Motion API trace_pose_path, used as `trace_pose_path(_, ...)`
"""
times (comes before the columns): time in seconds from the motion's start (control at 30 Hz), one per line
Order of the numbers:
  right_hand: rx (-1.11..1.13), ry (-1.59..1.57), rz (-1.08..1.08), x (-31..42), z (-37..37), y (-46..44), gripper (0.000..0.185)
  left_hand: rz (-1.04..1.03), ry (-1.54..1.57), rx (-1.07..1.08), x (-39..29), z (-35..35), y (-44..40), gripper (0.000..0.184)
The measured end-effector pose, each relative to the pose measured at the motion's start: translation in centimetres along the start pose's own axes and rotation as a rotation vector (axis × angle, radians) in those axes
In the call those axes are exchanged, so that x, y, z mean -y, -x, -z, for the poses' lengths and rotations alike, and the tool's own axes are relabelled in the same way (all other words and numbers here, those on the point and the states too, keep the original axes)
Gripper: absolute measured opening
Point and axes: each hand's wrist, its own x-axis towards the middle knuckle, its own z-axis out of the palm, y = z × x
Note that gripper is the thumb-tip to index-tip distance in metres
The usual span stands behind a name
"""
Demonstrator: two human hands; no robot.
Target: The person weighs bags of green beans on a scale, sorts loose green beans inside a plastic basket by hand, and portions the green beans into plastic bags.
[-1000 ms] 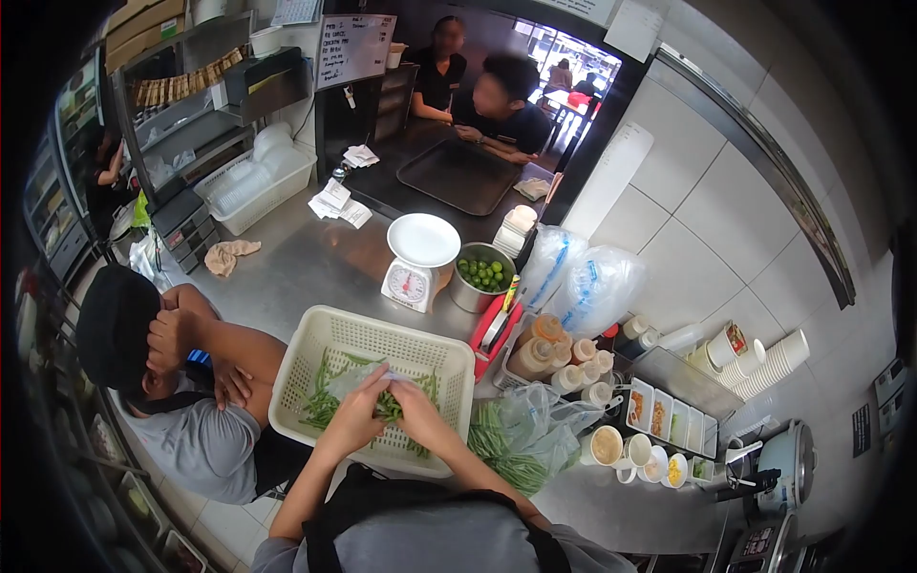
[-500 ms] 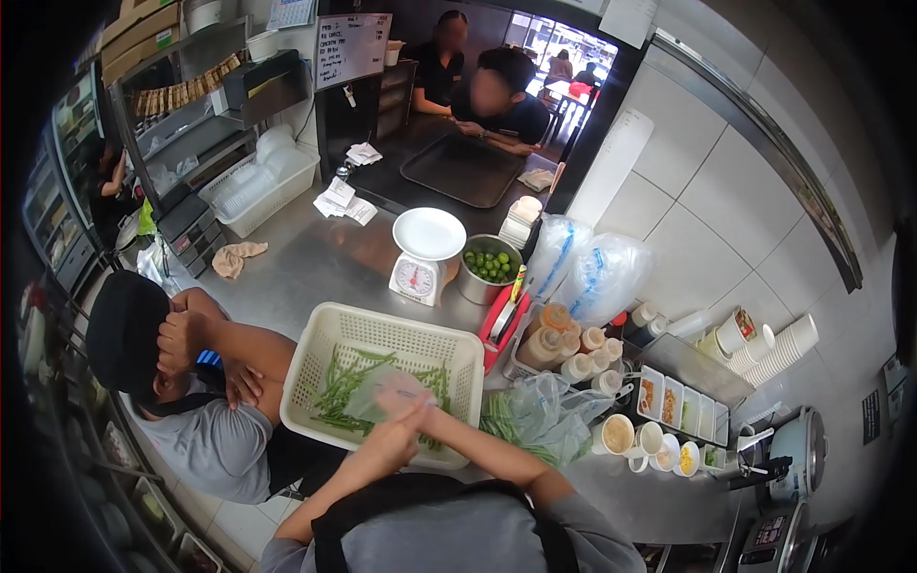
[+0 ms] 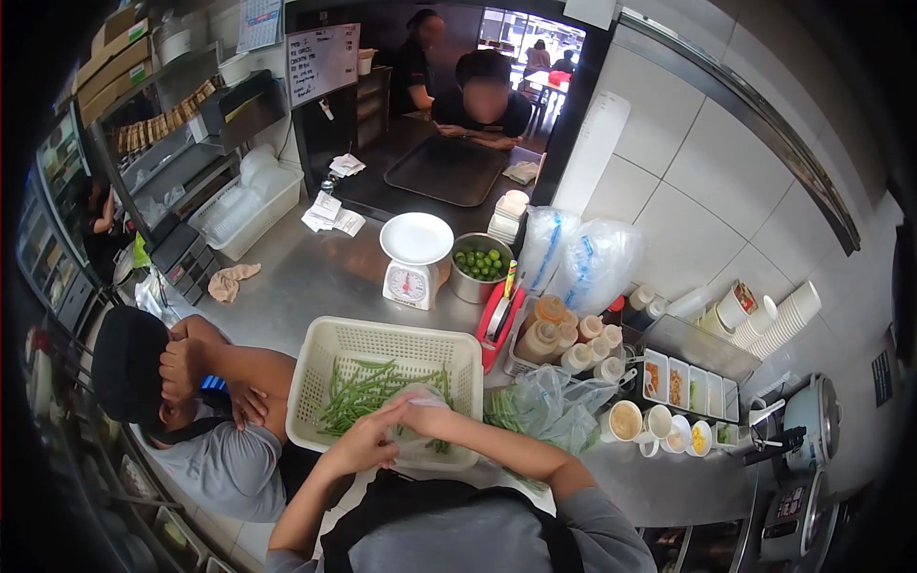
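A cream perforated basket stands at the counter's front edge with green beans in it. Over its near right corner, my left hand and my right hand meet around a thin clear plastic bag. My left fingers are curled in on the plastic. The right hand is closed against the same bag, its fingertips partly hidden by the left hand and the film. Right of the basket, a plastic bag lies with more green beans beside it.
Behind the basket are a scale, a pot of limes and a red tape dispenser. Squeeze bottles and cups stand to the right. A co-worker leans close on the left; two people are beyond the pass window.
My left hand has moved from my right wrist to the right hand's fingers. My right hand has drawn back toward me, and the plastic now bunches between both hands. The view has shifted slightly.
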Motion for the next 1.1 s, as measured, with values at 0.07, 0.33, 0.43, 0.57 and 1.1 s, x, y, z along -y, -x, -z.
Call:
trace_pose_path(0.07,0.067,0.055,0.097,1.5,1.3,0.7,0.027,0.009,0.053,0.024,-0.3,0.4,-0.2,0.074)
trace_pose_path(0.33,0.149,0.056,-0.056,3.7,3.0,1.0,0.028,-0.012,0.052,0.133,-1.1,1.9,-1.3,0.072)
trace_pose_path(0.43,-0.205,0.376,0.237,4.7,7.0,4.3,0.029,0.013,0.135,0.047,-1.7,5.1,-3.0,0.07)
trace_pose_path(0.57,-0.873,-0.02,0.314,7.6,13.6,11.2,0.029,-0.164,0.114,-0.071,-4.9,10.3,-7.2,0.073)
trace_pose_path(1.1,-0.985,-0.356,-0.038,5.4,8.5,19.1,0.019,-0.794,-0.087,-0.736,-10.1,17.9,-25.1,0.058)
